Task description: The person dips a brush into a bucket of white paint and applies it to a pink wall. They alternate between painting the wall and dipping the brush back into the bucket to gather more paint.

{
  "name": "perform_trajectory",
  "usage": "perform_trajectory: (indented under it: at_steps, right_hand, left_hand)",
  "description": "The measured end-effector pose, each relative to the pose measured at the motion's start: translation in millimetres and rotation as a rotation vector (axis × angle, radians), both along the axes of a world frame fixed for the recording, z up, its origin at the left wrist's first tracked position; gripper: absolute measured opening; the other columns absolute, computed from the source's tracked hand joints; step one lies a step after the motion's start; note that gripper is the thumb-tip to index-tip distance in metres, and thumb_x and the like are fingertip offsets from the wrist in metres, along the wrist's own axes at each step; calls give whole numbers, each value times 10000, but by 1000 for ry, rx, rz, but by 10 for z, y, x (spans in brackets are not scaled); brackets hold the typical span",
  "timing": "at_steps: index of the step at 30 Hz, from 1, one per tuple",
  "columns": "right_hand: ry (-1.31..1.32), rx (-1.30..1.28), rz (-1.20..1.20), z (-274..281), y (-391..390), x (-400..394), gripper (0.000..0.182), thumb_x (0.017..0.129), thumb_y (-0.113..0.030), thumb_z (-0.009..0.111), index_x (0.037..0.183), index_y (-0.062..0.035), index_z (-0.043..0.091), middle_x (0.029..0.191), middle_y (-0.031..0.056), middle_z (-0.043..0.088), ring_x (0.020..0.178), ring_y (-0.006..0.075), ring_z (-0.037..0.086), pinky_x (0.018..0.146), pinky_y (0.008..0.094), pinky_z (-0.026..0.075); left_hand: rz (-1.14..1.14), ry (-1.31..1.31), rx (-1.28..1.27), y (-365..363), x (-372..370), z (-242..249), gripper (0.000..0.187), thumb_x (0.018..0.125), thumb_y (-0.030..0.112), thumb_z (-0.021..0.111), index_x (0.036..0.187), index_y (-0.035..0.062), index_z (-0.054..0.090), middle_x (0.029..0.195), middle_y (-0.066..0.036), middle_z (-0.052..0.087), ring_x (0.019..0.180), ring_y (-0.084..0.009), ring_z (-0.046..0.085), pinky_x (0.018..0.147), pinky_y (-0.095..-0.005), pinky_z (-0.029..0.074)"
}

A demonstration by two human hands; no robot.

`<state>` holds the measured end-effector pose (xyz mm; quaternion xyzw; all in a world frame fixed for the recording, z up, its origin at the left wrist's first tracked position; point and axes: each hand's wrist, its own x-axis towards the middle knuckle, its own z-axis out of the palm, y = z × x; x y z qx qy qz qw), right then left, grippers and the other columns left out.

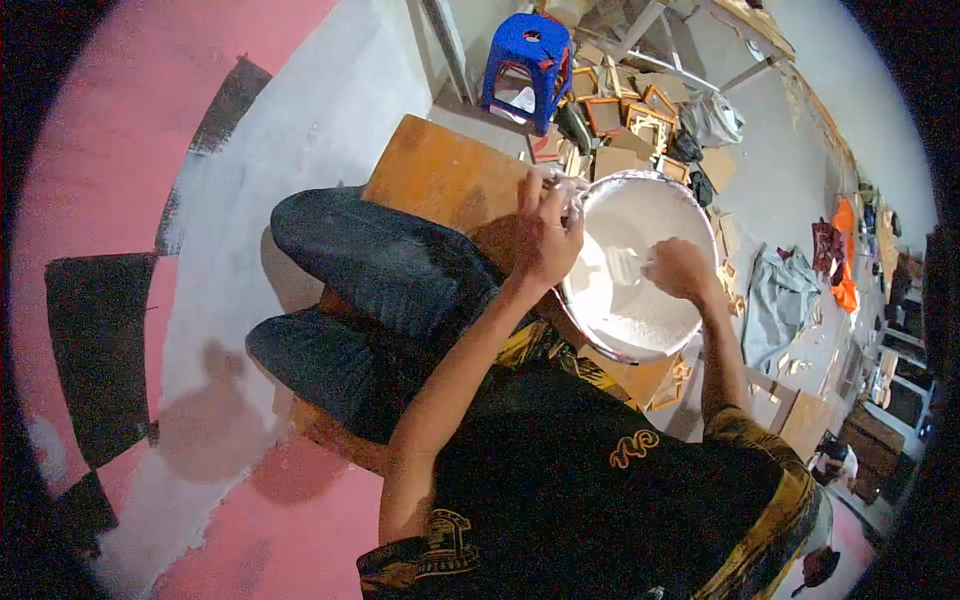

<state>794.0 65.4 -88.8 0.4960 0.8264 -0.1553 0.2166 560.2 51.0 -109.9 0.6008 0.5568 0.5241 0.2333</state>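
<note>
A round bucket point(708, 215) stands tilted in front of my torso, its inside coated with a white, paint-like substance point(640, 335). My left hand point(548, 228) is closed at the bucket's left rim, fingers curled over the edge and smeared white. Inside the bucket, my right hand point(682, 268) is closed around the end of a flat, white-coated tool point(624, 268). That tool looks like a brush or scraper, but the coating hides its exact kind. Beneath the bucket and my jeans-covered legs lies a wooden board or bench point(440, 160).
A blue plastic stool point(530, 62) stands beyond the bench. Wooden frames point(650, 130) and scraps are piled beside it. Grey cloth point(778, 300) lies on the floor at right. A wall painted pink, white and black point(100, 350) is at left. Another person point(836, 462) is far right.
</note>
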Motion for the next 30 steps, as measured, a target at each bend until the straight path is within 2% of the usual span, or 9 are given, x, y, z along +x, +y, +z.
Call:
perform_trajectory:
  at_steps: [7, 10, 12, 15, 19, 23, 26, 29, 30]
  right_hand:
    - [-8, -30, -87, 90, -250, 80, 343, 872, -338, 500, 899, -8, 591, 712, 235, 608, 694, 413, 596, 658, 487, 481]
    - [65, 131, -176, 56, -464, -164, 332, 859, -314, 526, 940, 3, 582, 651, 246, 588, 635, 426, 589, 612, 496, 475]
    - [56, 6, -33, -21, -423, -122, 339, 853, -313, 522, 796, 10, 606, 665, 245, 594, 638, 422, 593, 631, 495, 479]
    - [-24, 139, -216, 101, -420, -427, 325, 837, -282, 538, 736, 21, 594, 692, 256, 585, 682, 417, 592, 637, 493, 469]
    - [-93, 85, 92, -243, -234, 12, 359, 833, -286, 531, 681, 35, 584, 696, 241, 593, 660, 403, 593, 613, 493, 467]
    - [-54, 171, 226, 112, -243, -200, 342, 838, -285, 510, 648, -17, 604, 675, 208, 608, 627, 374, 597, 588, 481, 473]
    - [-362, -94, 710, -314, 304, 605, 299, 836, -279, 500, 660, -75, 630, 646, 175, 609, 609, 343, 605, 581, 458, 481]
    - [-165, 212, 533, -372, 296, 675, 266, 828, -272, 505, 654, -120, 635, 619, 140, 607, 564, 313, 600, 537, 441, 472]
    - [-252, 38, 566, -297, 318, 643, 313, 827, -323, 510, 660, -91, 638, 655, 151, 618, 617, 331, 605, 590, 447, 478]
  left_hand:
    - [-52, -44, -56, 66, -139, -312, 264, 726, 11, 579, 987, 3, 549, 1036, -197, 496, 1010, -372, 474, 886, -432, 385]
    - [-257, -203, -287, 10, -238, -137, 350, 767, 49, 575, 1098, -8, 477, 1058, -240, 510, 1018, -391, 492, 905, -434, 389]
    - [-271, -209, -334, -30, -255, -123, 399, 817, 111, 568, 1181, 21, 430, 1079, -232, 537, 1025, -376, 526, 901, -426, 413]
    - [-292, -206, -226, -45, -246, -293, 409, 857, 170, 571, 1210, 37, 414, 1110, -224, 549, 1040, -364, 548, 897, -422, 430]
    - [-365, -310, -147, 28, -284, -444, 385, 856, 119, 562, 1188, -23, 427, 1103, -227, 545, 1014, -317, 560, 883, -390, 432]
    - [-309, -259, -39, -17, -450, -261, 430, 807, 134, 586, 1182, -22, 446, 1105, -241, 509, 1066, -384, 494, 935, -425, 393]
    - [-268, -272, -64, -3, -583, -142, 405, 834, 165, 566, 1176, -20, 451, 1100, -229, 525, 1048, -377, 513, 926, -431, 400]
    - [-268, -240, -11, 67, -650, -191, 375, 826, 123, 561, 1164, -2, 457, 1102, -223, 525, 1044, -375, 516, 923, -434, 400]
    - [-262, -225, 35, 82, -629, -238, 367, 824, 109, 558, 1161, 4, 460, 1102, -222, 525, 1044, -375, 516, 921, -435, 401]
